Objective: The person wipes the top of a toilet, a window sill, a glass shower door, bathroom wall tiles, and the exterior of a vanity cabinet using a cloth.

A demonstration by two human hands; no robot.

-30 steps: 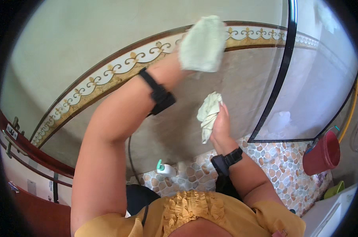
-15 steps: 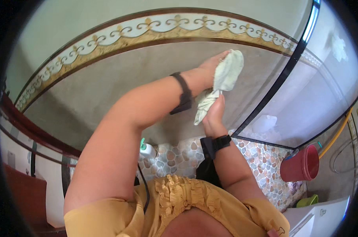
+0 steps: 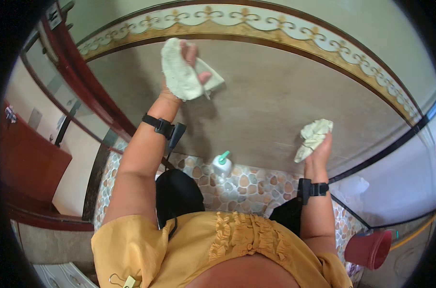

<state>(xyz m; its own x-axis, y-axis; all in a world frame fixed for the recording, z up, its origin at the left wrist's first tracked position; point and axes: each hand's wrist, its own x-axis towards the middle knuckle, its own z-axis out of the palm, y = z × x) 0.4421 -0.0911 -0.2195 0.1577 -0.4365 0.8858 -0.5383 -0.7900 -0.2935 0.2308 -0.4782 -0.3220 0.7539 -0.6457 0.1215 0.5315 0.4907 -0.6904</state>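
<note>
Up at the left, my left hand point(image 3: 191, 54) grips a pale green cloth point(image 3: 179, 77) in front of the grey tiled wall. The cloth wraps over the back of the hand, and only some fingers and the thumb show; a loose flap hangs beside the thumb. Further right and lower, my right hand point(image 3: 324, 150) holds another crumpled pale cloth point(image 3: 315, 137) close to the same wall. Its fingers are mostly hidden behind the cloth. Whether either cloth touches the wall, I cannot tell.
A white pump bottle point(image 3: 222, 165) with a green top stands on the pebble-patterned floor point(image 3: 261, 185) at the wall's foot. To the right are a black-framed glass panel point(image 3: 391, 187) and a dark red bucket point(image 3: 369, 249). A red-brown door frame point(image 3: 83, 77) rises at the left.
My hands were close together at the wall; now they are wide apart, the left up and to the left, the right out to the right. The whole view has shifted leftward.
</note>
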